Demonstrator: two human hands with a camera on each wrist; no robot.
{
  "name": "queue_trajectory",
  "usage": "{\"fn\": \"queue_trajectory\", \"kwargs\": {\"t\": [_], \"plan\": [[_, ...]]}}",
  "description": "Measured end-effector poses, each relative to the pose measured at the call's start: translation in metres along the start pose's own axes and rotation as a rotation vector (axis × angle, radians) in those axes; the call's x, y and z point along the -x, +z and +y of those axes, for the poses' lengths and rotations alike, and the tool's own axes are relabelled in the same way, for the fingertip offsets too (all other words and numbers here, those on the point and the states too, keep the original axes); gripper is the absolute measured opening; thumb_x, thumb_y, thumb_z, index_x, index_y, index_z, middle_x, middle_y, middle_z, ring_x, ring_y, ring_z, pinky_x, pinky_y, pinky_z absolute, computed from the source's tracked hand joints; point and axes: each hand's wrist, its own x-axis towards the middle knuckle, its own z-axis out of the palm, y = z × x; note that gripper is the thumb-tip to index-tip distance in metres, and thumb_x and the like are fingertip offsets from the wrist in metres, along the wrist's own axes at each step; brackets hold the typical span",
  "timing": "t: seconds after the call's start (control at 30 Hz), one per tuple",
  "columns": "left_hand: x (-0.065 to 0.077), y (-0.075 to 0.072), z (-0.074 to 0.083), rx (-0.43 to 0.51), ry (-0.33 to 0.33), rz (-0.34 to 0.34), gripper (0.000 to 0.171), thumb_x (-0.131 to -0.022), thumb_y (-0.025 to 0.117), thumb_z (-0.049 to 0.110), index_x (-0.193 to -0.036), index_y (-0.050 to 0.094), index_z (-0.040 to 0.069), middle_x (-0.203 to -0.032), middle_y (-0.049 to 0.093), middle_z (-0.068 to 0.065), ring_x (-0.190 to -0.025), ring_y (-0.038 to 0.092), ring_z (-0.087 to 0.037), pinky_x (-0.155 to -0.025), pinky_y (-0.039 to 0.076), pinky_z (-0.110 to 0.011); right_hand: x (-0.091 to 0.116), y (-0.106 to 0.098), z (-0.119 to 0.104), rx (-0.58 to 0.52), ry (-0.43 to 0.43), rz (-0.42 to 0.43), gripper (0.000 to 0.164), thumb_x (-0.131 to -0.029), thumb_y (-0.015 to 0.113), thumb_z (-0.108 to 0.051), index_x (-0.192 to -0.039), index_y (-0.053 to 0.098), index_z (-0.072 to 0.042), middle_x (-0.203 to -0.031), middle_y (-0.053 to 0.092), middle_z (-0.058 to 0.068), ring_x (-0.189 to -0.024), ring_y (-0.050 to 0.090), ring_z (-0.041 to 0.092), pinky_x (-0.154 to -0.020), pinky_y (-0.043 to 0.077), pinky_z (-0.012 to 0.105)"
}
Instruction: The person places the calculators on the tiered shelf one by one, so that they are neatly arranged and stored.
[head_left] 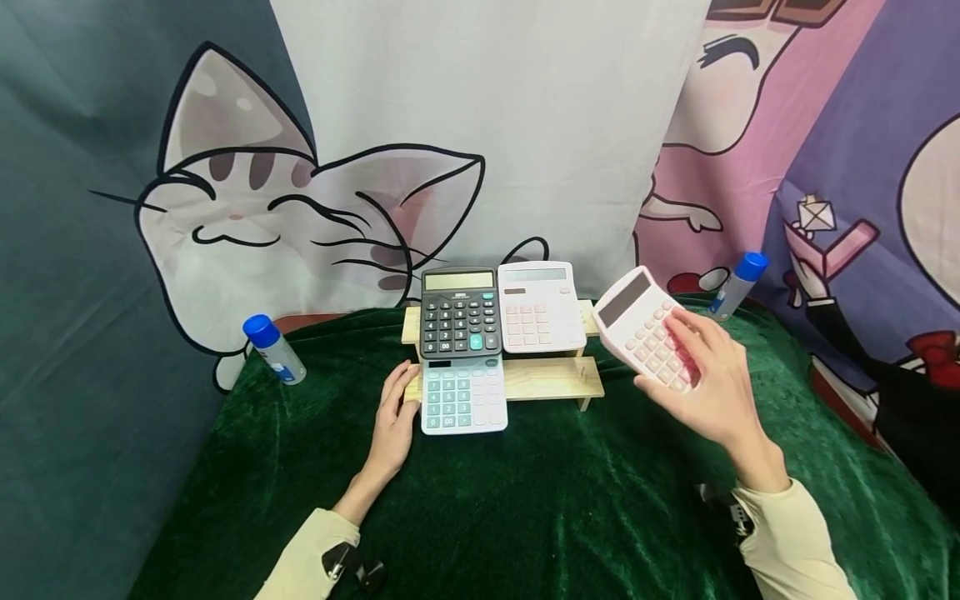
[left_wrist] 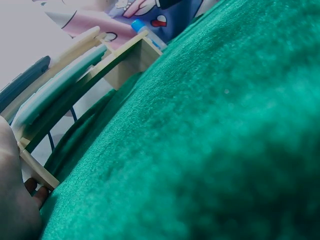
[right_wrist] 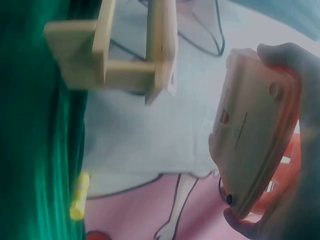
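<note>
My right hand (head_left: 712, 379) grips a pale pink calculator (head_left: 633, 325) along its right edge, up in the air to the right of a two-step wooden stand (head_left: 551, 379). In the right wrist view the calculator's back (right_wrist: 250, 130) shows, with small round feet. At the stand's left end my left hand (head_left: 392, 425) holds the lower step, its fingertips by the end leg in the left wrist view. Beside that hand a light blue calculator (head_left: 465, 400) leans on the lower step. Behind it, a black calculator (head_left: 459, 317) and a white-pink calculator (head_left: 542, 308) stand side by side on the upper step.
Dark green velvet cloth (head_left: 487, 517) covers the table. A blue-capped bottle (head_left: 277, 354) stands at the left, and another blue-capped bottle (head_left: 738, 287) at the back right. Behind the table hangs a cartoon-printed curtain (head_left: 487, 100).
</note>
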Motion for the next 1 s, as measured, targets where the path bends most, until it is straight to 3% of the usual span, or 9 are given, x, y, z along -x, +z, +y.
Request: {"fn": "queue_trajectory", "kwargs": {"t": [0.17, 0.4, 0.73, 1.0], "plan": [[0.0, -0.001, 0.001, 0.002, 0.0, 0.002, 0.052, -0.097, 0.042, -0.005, -0.149, 0.042, -0.001, -0.162, 0.025, -0.017, -0.149, 0.024, -0.032, -0.12, 0.017, -0.051, 0.003, 0.007, -0.015, -0.044, -0.115, -0.052, 0.089, -0.056, 0.092, -0.026, -0.138, 0.06, -0.012, -0.142, 0.054, 0.013, -0.127, 0.046, 0.036, -0.095, 0.028, 0.055], [0.0, 0.0, 0.002, 0.005, 0.007, 0.009, 0.052, -0.097, 0.042, -0.006, -0.148, 0.042, -0.001, -0.162, 0.025, -0.017, -0.149, 0.025, -0.031, -0.119, 0.018, -0.05, 0.01, 0.012, -0.032, -0.136, -0.2, -0.182, 0.092, -0.056, 0.093, -0.027, -0.14, 0.058, -0.016, -0.145, 0.052, 0.008, -0.131, 0.043, 0.027, -0.1, 0.026, 0.046], [-0.001, 0.002, 0.003, 0.012, 0.017, 0.014, 0.051, -0.096, 0.043, -0.007, -0.147, 0.044, -0.002, -0.161, 0.026, -0.018, -0.149, 0.026, -0.031, -0.12, 0.019, -0.049, 0.033, 0.022, -0.049, -0.091, -0.254, -0.363, 0.094, -0.061, 0.09, -0.045, -0.144, 0.054, -0.023, -0.149, 0.05, -0.002, -0.141, 0.036, 0.027, -0.108, 0.024, 0.049], [0.0, 0.0, 0.002, 0.011, 0.008, 0.012, 0.052, -0.096, 0.043, -0.007, -0.148, 0.043, -0.002, -0.162, 0.026, -0.018, -0.149, 0.026, -0.031, -0.119, 0.019, -0.049, 0.049, 0.033, -0.044, -0.065, -0.256, -0.422, 0.092, -0.063, 0.088, -0.049, -0.144, 0.054, -0.024, -0.149, 0.05, -0.002, -0.139, 0.037, 0.027, -0.105, 0.026, 0.048]]}}
